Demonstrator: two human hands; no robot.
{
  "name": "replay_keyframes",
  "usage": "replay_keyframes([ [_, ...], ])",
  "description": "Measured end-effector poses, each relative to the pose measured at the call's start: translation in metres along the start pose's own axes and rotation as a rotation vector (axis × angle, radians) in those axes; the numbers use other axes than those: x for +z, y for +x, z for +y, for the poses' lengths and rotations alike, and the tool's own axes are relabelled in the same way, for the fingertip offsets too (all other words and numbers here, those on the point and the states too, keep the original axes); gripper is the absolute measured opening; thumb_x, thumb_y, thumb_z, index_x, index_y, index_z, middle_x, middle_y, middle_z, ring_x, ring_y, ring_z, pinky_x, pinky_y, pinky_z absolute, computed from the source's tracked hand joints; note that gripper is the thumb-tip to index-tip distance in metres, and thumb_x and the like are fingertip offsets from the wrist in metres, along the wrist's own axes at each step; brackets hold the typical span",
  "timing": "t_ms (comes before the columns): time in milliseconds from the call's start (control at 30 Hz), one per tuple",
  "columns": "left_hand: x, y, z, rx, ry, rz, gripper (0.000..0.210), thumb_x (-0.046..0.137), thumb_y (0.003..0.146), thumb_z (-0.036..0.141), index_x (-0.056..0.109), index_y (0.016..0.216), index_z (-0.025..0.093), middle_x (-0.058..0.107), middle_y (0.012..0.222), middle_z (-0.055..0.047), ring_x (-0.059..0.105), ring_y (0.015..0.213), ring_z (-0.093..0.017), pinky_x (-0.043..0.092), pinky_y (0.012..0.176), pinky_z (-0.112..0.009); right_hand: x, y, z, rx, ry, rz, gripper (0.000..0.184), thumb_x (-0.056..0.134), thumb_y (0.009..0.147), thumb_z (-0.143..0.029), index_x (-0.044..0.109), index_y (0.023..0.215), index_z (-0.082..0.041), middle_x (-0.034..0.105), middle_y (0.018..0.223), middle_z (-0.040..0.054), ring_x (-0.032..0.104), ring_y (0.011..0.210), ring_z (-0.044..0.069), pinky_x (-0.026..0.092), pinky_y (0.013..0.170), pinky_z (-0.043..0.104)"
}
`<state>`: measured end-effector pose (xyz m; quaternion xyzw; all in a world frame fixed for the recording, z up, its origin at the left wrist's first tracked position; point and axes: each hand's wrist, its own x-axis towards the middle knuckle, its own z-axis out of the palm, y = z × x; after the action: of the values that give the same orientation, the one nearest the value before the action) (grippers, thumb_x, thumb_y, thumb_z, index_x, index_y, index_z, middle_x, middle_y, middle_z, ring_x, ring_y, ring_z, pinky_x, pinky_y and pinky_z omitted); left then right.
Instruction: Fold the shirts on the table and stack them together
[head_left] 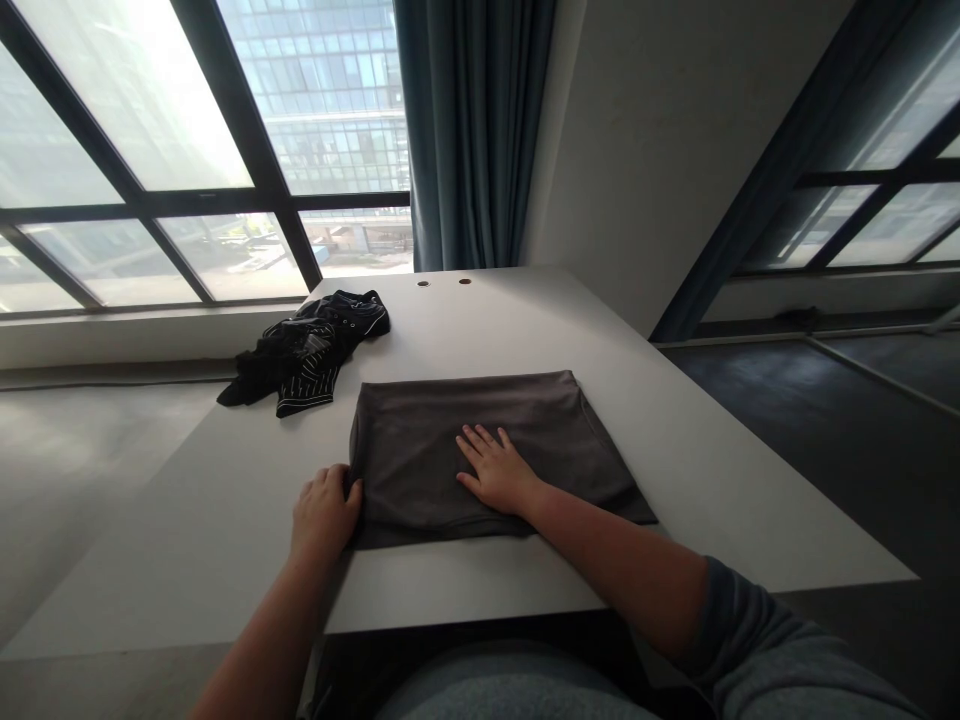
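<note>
White surface (480, 335) ahead of you, with a blue curtain (474, 130) at 12 o'clock. Your right hand (495, 470) lies flat, fingers spread, gripping nothing, on the dark grey cloth (412, 440). Your left hand (324, 515) curls at the cloth's 8 o'clock edge; I can't tell whether it pinches fabric. Uneven pressure from your right palm could wrinkle the cloth; a tug from your left could skew that edge. It spreads beneath your right hand and towards 2 o'clock from your left. Beyond, at 10 o'clock, sits a crumpled black garment (315, 340).
</note>
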<state>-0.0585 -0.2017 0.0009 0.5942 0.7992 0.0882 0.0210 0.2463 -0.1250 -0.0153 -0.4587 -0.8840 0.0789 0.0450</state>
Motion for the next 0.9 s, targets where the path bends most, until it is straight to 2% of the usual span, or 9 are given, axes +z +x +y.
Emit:
replay_keyframes([
  [200, -0.011, -0.003, 0.009, -0.138, -0.106, -0.074, 0.039, 0.042, 0.105, 0.044, 0.057, 0.132, 0.02, 0.077, 0.116, -0.015, 0.073, 0.107, -0.035, 0.052, 0.084, -0.041, -0.002, 0.0, 0.0, 0.003, 0.001, -0.003, 0.071, 0.041, 0.108, -0.057, 0.038, 0.168, -0.018, 0.025, 0.176, 0.0125, 0.023, 0.164, 0.034, 0.015, 0.131, 0.063],
  [333, -0.015, -0.004, 0.009, -0.193, -0.151, -0.056, 0.042, 0.045, 0.104, 0.049, 0.052, 0.136, 0.023, 0.077, 0.122, -0.013, 0.074, 0.107, -0.037, 0.052, 0.082, -0.042, -0.003, -0.001, 0.0, 0.002, 0.006, -0.005, 0.072, 0.041, 0.108, -0.057, 0.038, 0.168, -0.018, 0.025, 0.176, 0.0127, 0.023, 0.163, 0.034, 0.015, 0.131, 0.063],
  [667, -0.02, -0.017, 0.007, -0.189, -0.141, -0.081, 0.046, 0.045, 0.104, 0.049, 0.049, 0.142, 0.022, 0.076, 0.128, -0.013, 0.073, 0.112, -0.038, 0.054, 0.086, -0.045, -0.003, -0.001, 0.0, 0.0, 0.01, -0.001, 0.071, 0.041, 0.107, -0.057, 0.038, 0.168, -0.02, 0.026, 0.176, 0.0127, 0.023, 0.164, 0.033, 0.015, 0.131, 0.063],
  [900, -0.021, -0.017, 0.007, -0.178, -0.226, -0.034, 0.051, 0.048, 0.103, 0.046, 0.047, 0.148, 0.022, 0.074, 0.133, -0.014, 0.074, 0.109, -0.035, 0.055, 0.085, -0.044, -0.001, 0.0, 0.001, -0.003, 0.008, 0.002, 0.072, 0.041, 0.107, -0.058, 0.038, 0.168, -0.019, 0.026, 0.176, 0.013, 0.024, 0.163, 0.034, 0.017, 0.131, 0.064],
])
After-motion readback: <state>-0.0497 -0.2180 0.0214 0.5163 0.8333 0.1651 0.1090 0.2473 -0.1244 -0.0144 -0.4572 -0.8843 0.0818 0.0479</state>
